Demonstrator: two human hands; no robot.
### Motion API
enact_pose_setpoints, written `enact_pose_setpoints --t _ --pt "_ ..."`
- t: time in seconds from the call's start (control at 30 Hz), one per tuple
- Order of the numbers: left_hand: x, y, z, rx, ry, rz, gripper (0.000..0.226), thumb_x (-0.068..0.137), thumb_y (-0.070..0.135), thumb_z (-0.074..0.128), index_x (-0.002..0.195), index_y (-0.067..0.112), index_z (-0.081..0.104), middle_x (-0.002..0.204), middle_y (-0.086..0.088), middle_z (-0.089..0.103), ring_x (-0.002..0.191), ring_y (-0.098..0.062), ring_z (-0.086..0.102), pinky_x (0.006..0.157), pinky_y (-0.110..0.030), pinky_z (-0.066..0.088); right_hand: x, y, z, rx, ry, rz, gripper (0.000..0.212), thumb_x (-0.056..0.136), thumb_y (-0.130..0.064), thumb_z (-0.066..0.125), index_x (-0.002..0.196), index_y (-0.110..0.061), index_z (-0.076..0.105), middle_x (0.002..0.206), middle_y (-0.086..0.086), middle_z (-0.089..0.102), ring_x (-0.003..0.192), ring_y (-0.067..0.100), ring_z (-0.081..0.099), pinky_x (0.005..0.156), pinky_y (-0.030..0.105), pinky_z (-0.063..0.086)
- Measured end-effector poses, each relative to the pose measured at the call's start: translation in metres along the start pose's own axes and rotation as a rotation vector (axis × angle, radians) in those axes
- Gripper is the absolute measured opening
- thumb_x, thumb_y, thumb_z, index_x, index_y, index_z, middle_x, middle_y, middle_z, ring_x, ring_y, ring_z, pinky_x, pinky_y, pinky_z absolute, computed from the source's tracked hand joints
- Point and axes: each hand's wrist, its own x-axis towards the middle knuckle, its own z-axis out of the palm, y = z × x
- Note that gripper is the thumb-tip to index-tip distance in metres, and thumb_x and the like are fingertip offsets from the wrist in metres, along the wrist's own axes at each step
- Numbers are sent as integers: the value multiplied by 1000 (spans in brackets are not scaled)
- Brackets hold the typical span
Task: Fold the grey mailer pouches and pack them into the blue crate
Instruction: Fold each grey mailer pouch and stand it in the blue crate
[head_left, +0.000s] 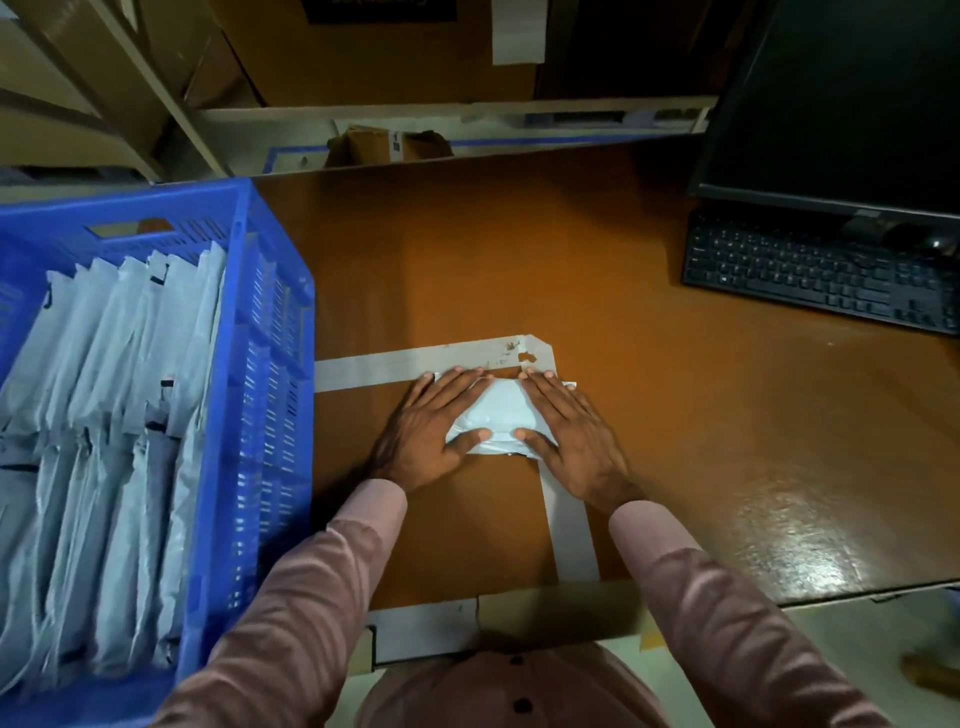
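Observation:
A folded grey mailer pouch (500, 411) lies on the brown table, inside a square marked with white tape. My left hand (428, 431) presses flat on its left side, fingers straight and spread. On the pouch's right side my right hand (569, 434) presses flat the same way, and the two thumbs nearly meet at the pouch's near edge. The blue crate (270, 364) stands at the left on the table. Several folded grey pouches (104, 415) stand on edge in rows inside it.
White tape strips (415, 364) outline the work square on the brown table (675, 441). A black keyboard (815, 275) and a dark monitor (841, 104) sit at the back right. Cardboard boxes (374, 47) fill shelves behind the table.

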Motion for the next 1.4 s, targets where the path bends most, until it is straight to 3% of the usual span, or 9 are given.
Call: enact_pose_setpoints --t 0.4,0.6,0.7,0.83,0.93,1.03,1.13,1.27,1.4 --pt "3 -2 4 -51 33 -29 66 102 59 46 161 36 29 168 12 27 158 -9 15 129 -43 9 2 0 -3 93 39 4 69 106 -58 43 164 -28 22 171 -10 20 156 1 7 126 27 3" --pt "-6 10 -1 -188 157 -124 57 97 58 52 148 33 48 153 8 46 143 -16 40 120 -49 33 -6 -7 -11 269 114 77 50 105 -52 52 150 -29 51 160 -9 42 145 17 39 120 41 36" --pt "-12 10 -7 -280 65 -91 68 81 42 56 148 37 44 157 9 39 148 -19 35 122 -52 32 -14 -8 -26 426 68 87 45 104 -20 56 147 -33 55 159 -16 42 144 6 37 120 21 32" --pt "-25 9 -11 -323 27 -67 76 71 29 66 145 35 50 162 11 34 152 -18 31 123 -49 32 -27 0 -41 396 -98 27 80 88 4 63 152 -40 46 160 -30 30 143 -7 25 107 -3 15" --pt "-35 20 -11 -398 113 -119 68 72 19 63 139 30 58 158 12 42 147 -15 41 120 -36 36 -34 0 -37 429 -72 43 85 82 5 65 149 -45 47 156 -34 35 144 -4 31 111 6 23" --pt "-39 31 -13 -461 222 -181 52 77 22 59 128 25 66 140 8 57 130 -15 56 112 -34 45 -38 -11 -37 694 57 96 62 89 -2 67 140 -37 60 145 -19 53 134 3 47 115 27 39" --pt "-39 40 -15 -528 294 -244 41 81 25 55 118 23 72 121 8 65 113 -8 63 102 -27 49 -37 -25 -43 907 148 137 41 95 -21 72 135 -25 66 137 -10 64 128 5 57 110 29 47" --pt "-34 43 -16 -587 311 -505 38 98 39 54 132 26 62 123 -4 68 115 -23 63 100 -31 49 -25 -35 -47 1119 243 301 48 91 -11 78 133 -27 63 133 -2 68 118 16 68 98 37 58" --pt "-27 49 -8 -336 329 -568 42 102 32 55 142 18 52 129 -15 62 119 -32 53 103 -44 45 -9 -34 -37 582 189 431 60 99 -31 69 152 -35 41 144 4 56 124 29 61 104 50 53"
